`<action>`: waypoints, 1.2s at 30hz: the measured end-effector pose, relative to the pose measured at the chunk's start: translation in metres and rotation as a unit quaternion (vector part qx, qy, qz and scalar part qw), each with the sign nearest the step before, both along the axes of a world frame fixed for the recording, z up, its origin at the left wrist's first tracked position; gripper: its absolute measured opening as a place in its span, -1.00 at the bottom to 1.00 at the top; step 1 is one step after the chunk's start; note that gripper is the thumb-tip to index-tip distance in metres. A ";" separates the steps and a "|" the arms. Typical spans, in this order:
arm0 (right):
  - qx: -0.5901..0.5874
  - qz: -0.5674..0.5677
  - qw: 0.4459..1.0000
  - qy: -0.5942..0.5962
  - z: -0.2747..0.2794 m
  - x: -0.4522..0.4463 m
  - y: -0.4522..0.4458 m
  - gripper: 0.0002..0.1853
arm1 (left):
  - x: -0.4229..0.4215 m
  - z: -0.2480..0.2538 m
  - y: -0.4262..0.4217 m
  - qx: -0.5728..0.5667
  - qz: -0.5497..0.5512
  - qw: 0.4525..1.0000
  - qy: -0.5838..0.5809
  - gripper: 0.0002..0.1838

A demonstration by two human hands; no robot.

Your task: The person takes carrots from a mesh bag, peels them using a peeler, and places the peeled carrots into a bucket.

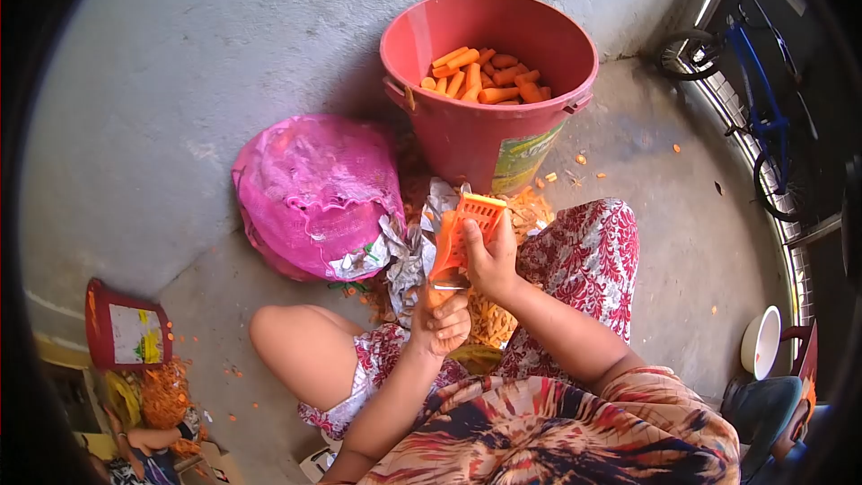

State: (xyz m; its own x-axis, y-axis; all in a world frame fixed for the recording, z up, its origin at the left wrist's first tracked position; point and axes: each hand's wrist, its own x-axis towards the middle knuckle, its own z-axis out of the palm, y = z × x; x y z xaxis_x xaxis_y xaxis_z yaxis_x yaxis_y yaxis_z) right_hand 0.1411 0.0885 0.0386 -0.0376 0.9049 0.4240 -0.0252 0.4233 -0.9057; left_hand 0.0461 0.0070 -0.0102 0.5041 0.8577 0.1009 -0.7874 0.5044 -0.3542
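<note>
My right hand (pixel 492 256) is closed around an orange plastic peeler (pixel 469 220) with a slotted body. Its metal blade end points down toward my left hand (pixel 440 323). That hand is wrapped round the lower end of a carrot (pixel 445 238), which runs up behind the peeler and is partly hidden by it. Below and beyond my hands, orange peelings (pixel 492 319) lie heaped between my legs. Crumpled silvery paper (pixel 409 260) lies just left of the hands.
A red bucket (pixel 429 121) with peeled carrots stands ahead, beside a pink mesh sack (pixel 314 198). At left are a small red bucket (pixel 101 323), more peelings (pixel 164 395) and another person's arm (pixel 148 438). A blue bicycle (pixel 761 117) and white bowl (pixel 763 341) are at right.
</note>
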 end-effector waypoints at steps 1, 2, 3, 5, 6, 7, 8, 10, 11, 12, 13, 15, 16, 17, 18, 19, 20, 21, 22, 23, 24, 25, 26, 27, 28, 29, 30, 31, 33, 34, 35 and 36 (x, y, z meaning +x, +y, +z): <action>0.009 -0.004 1.000 -0.025 0.004 0.001 0.004 -0.77 | 0.000 -0.001 0.001 0.001 -0.001 1.000 0.000 -0.59; 0.031 -0.058 0.998 -0.011 0.003 0.000 0.017 -0.78 | -0.001 -0.003 0.002 0.002 -0.002 1.000 -0.001 -0.58; -0.021 -0.065 0.995 0.077 -0.001 0.002 0.038 -0.77 | 0.000 -0.005 0.002 0.003 -0.003 1.000 -0.003 -0.57; -0.002 -0.194 0.979 0.067 -0.010 0.013 0.082 -0.77 | 0.003 0.005 -0.002 -0.009 -0.014 1.000 0.012 -0.60; -0.020 -0.200 0.972 0.119 -0.007 0.020 0.092 -0.77 | 0.008 0.005 -0.005 0.010 -0.013 1.000 0.006 -0.61; -0.038 -0.205 0.963 0.172 -0.005 0.024 0.098 -0.77 | 0.010 0.006 -0.005 0.030 -0.012 0.999 0.001 -0.62; -0.044 -0.191 0.964 0.178 -0.006 0.024 0.098 -0.79 | 0.010 0.007 -0.006 0.027 -0.014 0.999 -0.016 -0.65; -0.061 -0.161 0.967 0.186 0.002 0.021 0.078 -0.81 | 0.011 0.010 -0.004 0.015 0.002 0.999 -0.049 -0.65; -0.099 -0.113 0.967 0.206 -0.001 0.018 0.064 -0.80 | 0.011 0.009 -0.003 0.012 0.009 0.998 -0.058 -0.64; -0.093 -0.088 0.970 0.206 0.009 0.012 0.045 -0.80 | 0.012 0.009 -0.003 0.008 0.015 0.998 -0.068 -0.64; -0.088 -0.064 0.973 0.206 0.021 0.006 0.027 -0.80 | 0.013 0.007 -0.004 -0.002 0.018 0.998 -0.062 -0.63; -0.085 0.014 0.974 0.209 0.018 -0.001 0.005 -0.80 | 0.017 0.002 -0.007 -0.024 0.024 0.998 -0.048 -0.61; -0.051 0.022 0.982 0.178 0.013 -0.005 0.000 -0.80 | 0.019 -0.001 -0.007 -0.012 0.018 0.998 -0.060 -0.58; -0.048 0.014 0.989 0.136 0.010 -0.005 -0.002 -0.79 | 0.020 -0.001 -0.008 -0.015 0.023 0.997 -0.069 -0.57; -0.048 0.016 0.987 0.152 0.010 -0.005 -0.004 -0.79 | 0.022 0.005 -0.009 -0.017 0.028 0.996 -0.078 -0.56; -0.048 0.019 0.985 0.168 0.012 -0.005 -0.004 -0.79 | 0.023 0.010 -0.008 -0.019 0.033 0.996 -0.086 -0.55; -0.047 0.010 0.984 0.172 0.014 -0.005 -0.006 -0.79 | 0.025 0.011 -0.008 -0.015 0.033 0.996 -0.086 -0.54; -0.047 0.003 0.983 0.176 0.016 -0.005 -0.009 -0.79 | 0.025 0.013 -0.007 -0.011 0.035 0.996 -0.086 -0.53; -0.046 -0.004 0.983 0.180 0.018 -0.005 -0.010 -0.79 | 0.026 0.014 -0.007 -0.006 0.037 0.996 -0.085 -0.51; -0.035 -0.023 0.988 0.146 0.015 -0.005 -0.007 -0.79 | 0.027 0.011 -0.007 0.000 0.037 0.996 -0.086 -0.52; -0.025 -0.042 0.993 0.111 0.010 -0.004 -0.002 -0.79 | 0.027 0.006 -0.009 0.006 0.036 0.996 -0.087 -0.53; -0.015 -0.061 0.995 0.077 0.005 -0.003 0.004 -0.78 | 0.028 0.003 -0.009 0.011 0.035 0.995 -0.088 -0.54; -0.023 -0.092 0.992 0.081 0.005 -0.001 0.022 -0.79 | 0.029 0.003 -0.010 0.008 0.025 0.996 -0.087 -0.56; -0.049 -0.121 0.985 0.112 0.009 0.004 0.042 -0.78 | 0.030 0.004 -0.011 0.005 0.015 0.996 -0.087 -0.59; 0.034 -0.234 0.969 0.067 0.012 0.007 0.067 -0.78 | 0.033 0.005 -0.013 0.001 0.004 0.996 -0.087 -0.60; -0.040 -0.217 0.967 0.126 0.005 0.016 0.084 -0.77 | 0.035 0.007 -0.014 -0.003 0.005 0.995 -0.095 -0.63; -0.041 -0.193 0.962 0.186 0.010 0.019 0.085 -0.77 | 0.035 0.009 -0.014 -0.005 0.006 0.995 -0.102 -0.65; -0.041 -0.168 0.954 0.247 0.016 0.019 0.085 -0.77 | 0.034 0.011 -0.013 -0.008 0.008 0.994 -0.108 -0.67; -0.079 -0.113 0.960 0.243 0.024 0.013 0.058 -0.77 | 0.031 0.012 -0.013 -0.036 0.023 0.993 -0.113 -0.69; -0.097 -0.084 0.962 0.240 0.027 0.010 0.038 -0.76 | 0.031 0.012 -0.012 -0.050 0.031 0.991 -0.117 -0.69; -0.100 -0.040 0.973 0.205 0.028 0.008 0.021 -0.76 | 0.031 0.012 -0.011 -0.051 0.038 0.992 -0.110 -0.69; -0.122 0.006 0.968 0.219 0.025 0.004 0.006 -0.78 | 0.032 0.013 -0.011 -0.052 0.045 0.992 -0.103 -0.69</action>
State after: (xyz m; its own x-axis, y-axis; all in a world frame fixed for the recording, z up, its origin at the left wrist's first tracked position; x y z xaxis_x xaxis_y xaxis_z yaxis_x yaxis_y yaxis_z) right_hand 0.1446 0.0943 0.0636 0.0853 0.9809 0.1747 -0.4327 0.1944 -0.8803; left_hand 0.0783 -0.0041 0.0024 0.4029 0.9096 0.1016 -0.7330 0.3872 -0.5593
